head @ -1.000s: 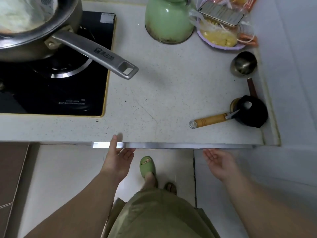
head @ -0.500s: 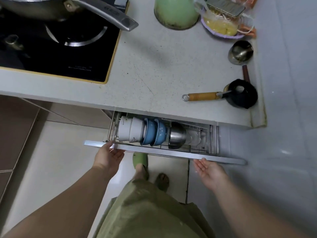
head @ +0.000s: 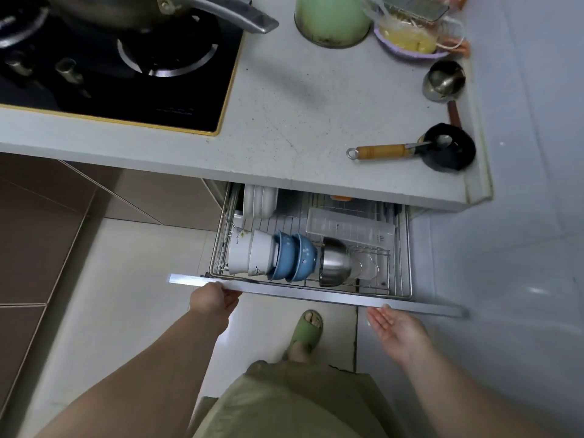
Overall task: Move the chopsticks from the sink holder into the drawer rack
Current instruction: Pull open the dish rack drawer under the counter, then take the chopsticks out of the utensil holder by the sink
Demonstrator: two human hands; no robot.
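**Drawer open, chopsticks not yet in sight**

I have the drawer rack (head: pixel 311 248) pulled well out from under the counter (head: pixel 303 99), so the opening step looks done to me. Everything else is left: I see no chopsticks anywhere in view, and neither the sink nor its holder shows here, so I judge they are somewhere off to the side and I must go and fetch them. Nothing in either hand is a chopstick.

My left hand (head: pixel 215 300) grips the long metal front rail (head: pixel 316 295) of the drawer near its left end, fingers curled under the edge and thumb on top, closed around the rail. My right hand (head: pixel 396 330) is open, palm up, fingers spread loosely; the fingertips (head: pixel 384 308) sit just at the underside of the rail toward its right end. Whether they press on it or only brush it I cannot tell. It holds nothing.

Inside the wire rack, white bowls (head: pixel 249 252) lean on edge at the left, two blue bowls (head: pixel 292 259) nest against them, then a steel bowl (head: pixel 335 262). Behind these stand white plates (head: pixel 259 202) and a long clear plastic box (head: pixel 349 229) lying flat, which I guess may be the place for chopsticks, though I cannot be sure.

My sandalled foot (head: pixel 308 327) stands on the floor tiles just below the drawer front.
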